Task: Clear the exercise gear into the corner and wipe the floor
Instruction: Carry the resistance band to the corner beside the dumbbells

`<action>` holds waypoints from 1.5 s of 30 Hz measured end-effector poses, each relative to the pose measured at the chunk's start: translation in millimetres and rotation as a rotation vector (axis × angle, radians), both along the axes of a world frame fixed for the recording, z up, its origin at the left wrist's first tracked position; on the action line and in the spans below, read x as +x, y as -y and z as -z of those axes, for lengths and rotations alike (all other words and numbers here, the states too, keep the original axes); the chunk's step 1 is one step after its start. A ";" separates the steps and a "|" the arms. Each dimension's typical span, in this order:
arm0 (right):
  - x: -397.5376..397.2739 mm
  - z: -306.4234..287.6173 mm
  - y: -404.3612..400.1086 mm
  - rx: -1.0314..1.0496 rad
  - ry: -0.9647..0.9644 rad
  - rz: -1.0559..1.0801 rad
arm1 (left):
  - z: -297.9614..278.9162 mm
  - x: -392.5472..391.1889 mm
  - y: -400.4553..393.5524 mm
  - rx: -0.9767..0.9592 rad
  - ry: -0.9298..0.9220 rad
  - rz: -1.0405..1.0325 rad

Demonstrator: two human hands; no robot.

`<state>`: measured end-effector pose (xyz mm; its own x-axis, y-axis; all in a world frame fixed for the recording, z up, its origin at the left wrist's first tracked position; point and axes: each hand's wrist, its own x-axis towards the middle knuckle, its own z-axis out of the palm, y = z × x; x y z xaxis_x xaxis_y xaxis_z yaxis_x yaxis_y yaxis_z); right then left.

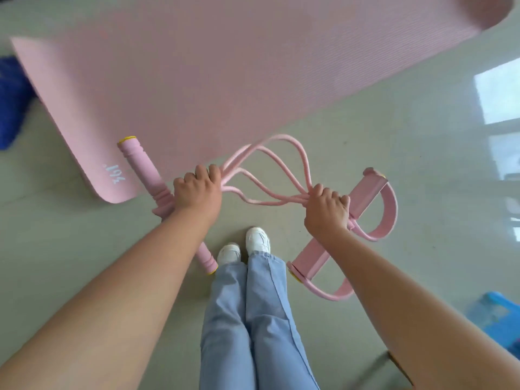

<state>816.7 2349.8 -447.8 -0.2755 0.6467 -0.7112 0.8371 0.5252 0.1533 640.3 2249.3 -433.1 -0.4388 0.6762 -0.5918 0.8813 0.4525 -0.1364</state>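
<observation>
Both fists curl tight: left hand [197, 192] on the pedal puller's handle bar [140, 167], right hand [326, 209] apparently round its tubes [270, 164], above the floor; slack loops could snag feet.

A home workout room: pink exercise mat [225, 80] spread on glossy floor [394, 153].

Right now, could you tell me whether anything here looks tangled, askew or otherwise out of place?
Yes. The pink elastic cords sag in crossed loops between the left hand, which grips the handle bar, and the right hand, which grips the foot-strap end. The pink mat is unrolled, lying diagonally across the floor.
</observation>
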 end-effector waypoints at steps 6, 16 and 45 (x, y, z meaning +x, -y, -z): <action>48.3 -129.7 -42.4 0.113 -0.181 0.378 | -125.5 53.2 -82.9 0.044 0.058 0.158; 231.0 -271.4 -199.9 0.235 -0.370 0.648 | -254.5 178.8 -297.8 0.108 -0.032 0.641; 648.0 -380.3 -781.3 0.506 -0.447 1.101 | -399.3 591.2 -1006.7 0.369 -0.105 1.278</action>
<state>1464.7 3131.1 -67.4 0.4226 0.8529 -0.3066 0.8196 -0.5041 -0.2724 1231.5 3256.1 -33.8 0.5874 0.7561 -0.2886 0.7039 -0.6533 -0.2788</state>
